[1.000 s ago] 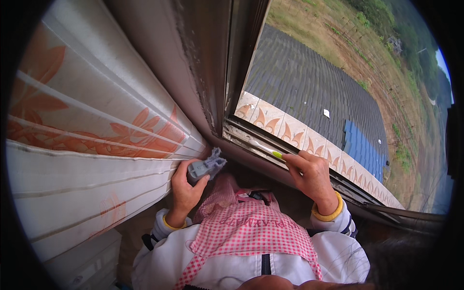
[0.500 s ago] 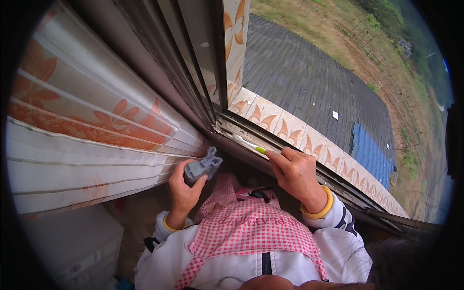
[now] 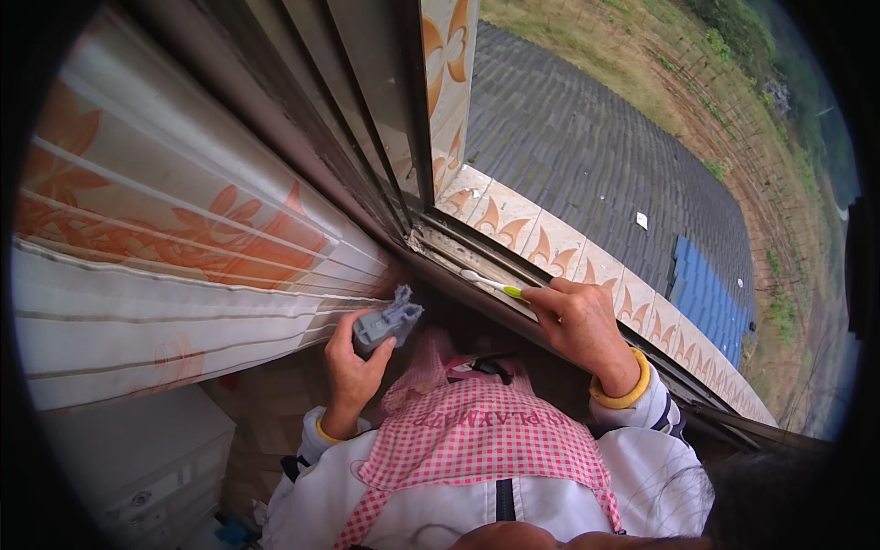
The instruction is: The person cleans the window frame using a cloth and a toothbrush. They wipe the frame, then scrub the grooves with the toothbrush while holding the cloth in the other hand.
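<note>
My right hand (image 3: 579,323) is closed round the green and white handle of a toothbrush (image 3: 493,283). The white head end of the brush lies along the window track (image 3: 440,249), pointing toward the frame's corner; whether its bristles touch is too small to tell. My left hand (image 3: 356,362) grips a grey plastic block (image 3: 374,330) with ragged, fluffy grey material sticking out of its far end. It is held in front of my apron, near the curtain and apart from the track.
A white curtain (image 3: 183,302) with orange flowers hangs at the left. Dark window frame (image 3: 344,101) rises ahead. Outside the track runs a patterned tile ledge (image 3: 550,249), then a dark roof (image 3: 568,128) with a blue patch. A white cabinet (image 3: 137,449) stands lower left.
My right hand has slid the toothbrush to the right along the track, away from the corner. My left hand keeps its hold on the grey block and has hardly moved.
</note>
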A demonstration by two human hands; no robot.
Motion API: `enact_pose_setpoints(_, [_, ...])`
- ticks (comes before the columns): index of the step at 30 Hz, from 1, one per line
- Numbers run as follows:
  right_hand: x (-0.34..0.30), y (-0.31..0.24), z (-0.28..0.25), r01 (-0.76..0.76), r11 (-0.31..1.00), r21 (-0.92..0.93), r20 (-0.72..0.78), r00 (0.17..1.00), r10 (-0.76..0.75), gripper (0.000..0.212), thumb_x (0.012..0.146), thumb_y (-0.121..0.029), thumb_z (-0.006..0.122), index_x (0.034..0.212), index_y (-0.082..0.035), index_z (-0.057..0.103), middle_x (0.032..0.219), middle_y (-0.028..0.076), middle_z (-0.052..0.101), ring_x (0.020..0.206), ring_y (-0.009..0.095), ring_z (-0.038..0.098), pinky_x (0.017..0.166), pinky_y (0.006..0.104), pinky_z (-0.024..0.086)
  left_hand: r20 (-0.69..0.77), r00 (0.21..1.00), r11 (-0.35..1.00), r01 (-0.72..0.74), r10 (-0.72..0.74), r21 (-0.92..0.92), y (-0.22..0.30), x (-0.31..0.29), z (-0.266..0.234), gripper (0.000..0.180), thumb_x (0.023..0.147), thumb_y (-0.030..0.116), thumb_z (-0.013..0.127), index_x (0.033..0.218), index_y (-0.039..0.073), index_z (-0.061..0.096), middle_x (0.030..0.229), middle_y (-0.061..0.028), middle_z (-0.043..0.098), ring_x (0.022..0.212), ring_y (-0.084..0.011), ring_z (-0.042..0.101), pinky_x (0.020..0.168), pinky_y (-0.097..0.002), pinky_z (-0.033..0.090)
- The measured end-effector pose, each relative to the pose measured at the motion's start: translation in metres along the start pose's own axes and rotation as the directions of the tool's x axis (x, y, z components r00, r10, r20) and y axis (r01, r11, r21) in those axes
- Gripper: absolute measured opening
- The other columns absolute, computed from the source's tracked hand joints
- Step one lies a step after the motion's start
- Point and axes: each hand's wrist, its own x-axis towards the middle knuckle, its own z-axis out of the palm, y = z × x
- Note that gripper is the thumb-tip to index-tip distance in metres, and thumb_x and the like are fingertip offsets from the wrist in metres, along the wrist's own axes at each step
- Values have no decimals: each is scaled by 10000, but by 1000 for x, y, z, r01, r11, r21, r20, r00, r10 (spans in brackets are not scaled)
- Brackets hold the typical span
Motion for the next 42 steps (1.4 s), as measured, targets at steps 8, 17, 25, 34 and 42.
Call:
enact_pose_setpoints(8, [39, 8, 30, -92, 957, 274, 38, 996, 85, 185, 830, -53, 692, 1003, -31, 755, 868, 182, 726, 769, 316, 706, 682, 364, 540, 26, 1000, 1000, -13, 14, -19, 2, 6, 3, 433, 731, 39, 791, 1123, -1, 612, 951, -154, 678, 882, -264, 675, 819, -361, 523])
enact_pose_setpoints(17, [-13, 2, 11, -97, 988, 118, -262, 957, 126, 197, 833, -23, 705, 1027, -45, 734, 743, 111, 664, 643, 254, 655, 545, 333, 488, 65, 998, 998, -3, 7, -59, 1, 13, 12, 422, 732, 13, 780, 1117, -7, 610, 960, -136, 677, 889, -226, 661, 835, -344, 515])
enact_pose_setpoints(25, [-39, -9, 31, -105, 975, -194, -246, 968, 56, 162, 740, -96, 677, 897, -67, 643, 684, 77, 564, 602, 260, 630, 484, 401, 469, 132, 991, 990, 22, -4, -140, 11, 24, 26, 432, 794, -8, 742, 1185, -27, 561, 1061, -105, 612, 979, -196, 594, 899, -332, 484])
enact_pose_setpoints(34, [-156, -9, -43, -443, 896, -40, -419, 821, 387, 226, 792, -93, 742, 1016, -112, 720, 651, 45, 537, 544, 233, 584, 472, 360, 446, 193, 974, 991, -100, 115, -87, 31, 37, 41, 427, 808, -12, 741, 1193, -19, 558, 1077, -110, 605, 996, -208, 586, 917, -341, 475])
enact_pose_setpoints(42, [-230, 9, -90, -775, 613, -155, -421, 613, 669, 180, 787, -80, 753, 964, -113, 765, 692, 85, 589, 627, 282, 625, 561, 376, 477, 258, 955, 986, -118, 145, -119, 37, 45, 57, 428, 791, -33, 741, 1183, -11, 572, 1052, -104, 622, 976, -204, 602, 910, -331, 477])
